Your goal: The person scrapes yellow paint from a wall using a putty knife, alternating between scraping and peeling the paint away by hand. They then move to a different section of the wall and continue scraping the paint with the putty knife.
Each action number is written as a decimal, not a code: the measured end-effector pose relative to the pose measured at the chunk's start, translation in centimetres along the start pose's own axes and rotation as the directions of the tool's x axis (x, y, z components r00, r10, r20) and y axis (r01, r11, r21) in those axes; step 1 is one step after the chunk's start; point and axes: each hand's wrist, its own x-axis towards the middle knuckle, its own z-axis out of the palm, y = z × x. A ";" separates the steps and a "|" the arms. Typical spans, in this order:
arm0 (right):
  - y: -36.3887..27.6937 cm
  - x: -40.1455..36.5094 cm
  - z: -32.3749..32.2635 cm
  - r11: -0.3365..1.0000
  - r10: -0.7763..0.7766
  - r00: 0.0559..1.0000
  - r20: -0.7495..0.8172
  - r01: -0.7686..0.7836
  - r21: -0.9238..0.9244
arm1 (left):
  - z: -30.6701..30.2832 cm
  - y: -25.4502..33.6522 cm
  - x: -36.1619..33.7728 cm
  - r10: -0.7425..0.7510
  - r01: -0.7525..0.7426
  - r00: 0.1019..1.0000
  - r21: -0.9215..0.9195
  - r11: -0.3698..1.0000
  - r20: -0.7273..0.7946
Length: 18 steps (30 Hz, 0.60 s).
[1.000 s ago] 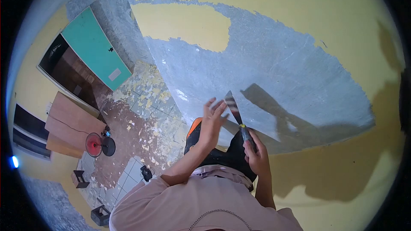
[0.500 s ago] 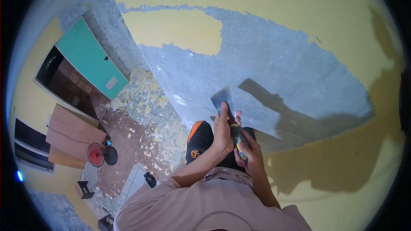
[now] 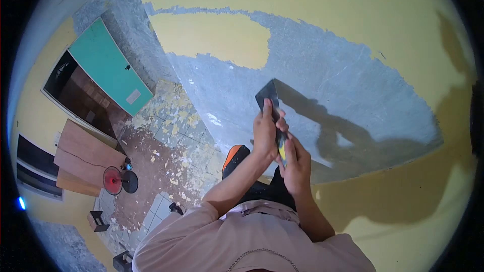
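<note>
Both my hands grip a paint scraper [image 3: 267, 92] with a wide flat metal blade and a grey and yellow handle. My left hand [image 3: 264, 135] is wrapped round its neck, the thumb lying along the blade. Lower down, my right hand [image 3: 296, 165] is closed on the handle and hides most of it. The blade's top corner meets its shadow on the grey stripped patch [image 3: 322, 75] of the wall and seems to touch there. A tongue of yellow paint [image 3: 212, 35] with ragged edges borders this patch at the upper left.
Paint flakes [image 3: 174, 116] litter the tiled floor on the left. Beyond them stand a green door [image 3: 108, 65], a fan with a red centre [image 3: 112, 180] and a leaning brown board [image 3: 83, 153]. My dark shoe with orange trim [image 3: 235, 160] is close to the wall's foot.
Both hands have moved up and away from my body with the scraper. Its blade now meets its shadow on the wall, where before a gap separated them.
</note>
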 end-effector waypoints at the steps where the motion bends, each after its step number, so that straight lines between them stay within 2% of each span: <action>1: 0.4 0.5 0.0 1.000 -0.005 1.000 -0.002 0.005 -0.002 | 0.2 0.1 0.3 0.001 -0.001 1.000 -0.001 1.000 0.005; 3: 1.1 1.5 0.6 0.986 -0.144 0.989 -0.031 0.140 -0.091 | 0.3 0.6 0.8 0.097 -0.097 0.995 0.013 0.995 0.037; 4: 0.5 2.7 0.9 0.956 -0.179 0.983 0.030 0.181 -0.231 | 0.4 1.8 1.1 0.130 -0.126 0.988 -0.048 0.991 0.083; 5: -0.2 2.3 1.3 0.957 -0.174 0.984 0.022 0.174 -0.230 | 0.6 2.5 1.3 0.136 -0.125 0.989 -0.153 0.980 0.064; 7: -1.4 1.9 2.5 0.979 -0.092 0.994 0.059 0.101 -0.175 | 0.1 2.9 1.5 0.117 -0.095 0.989 -0.220 0.971 0.086; 9: -0.5 1.4 2.7 0.975 -0.127 0.991 0.032 0.130 -0.177 | -1.5 1.9 1.5 0.088 -0.072 0.993 -0.183 0.980 0.081; 11: 0.2 0.5 2.1 0.976 -0.116 0.993 0.006 0.115 -0.187 | -1.4 1.3 0.8 0.077 -0.071 0.995 -0.093 0.993 0.062; 13: 0.2 1.1 2.1 0.981 -0.078 0.996 -0.031 0.071 -0.181 | -1.3 1.0 1.8 0.036 -0.032 0.998 -0.087 0.996 0.042; 15: -1.1 2.1 2.4 0.988 -0.032 0.999 0.030 0.036 -0.148 | -0.6 2.5 1.8 0.062 -0.057 0.996 -0.073 0.996 0.067; 16: -1.3 1.8 2.6 0.979 -0.097 0.993 0.066 0.107 -0.173 | -1.2 2.5 2.1 0.040 -0.023 0.991 -0.133 0.991 0.128; 18: -0.7 1.5 2.6 0.976 -0.103 0.992 0.074 0.115 -0.185 | -1.1 2.6 1.3 0.036 -0.029 0.997 -0.096 0.995 0.072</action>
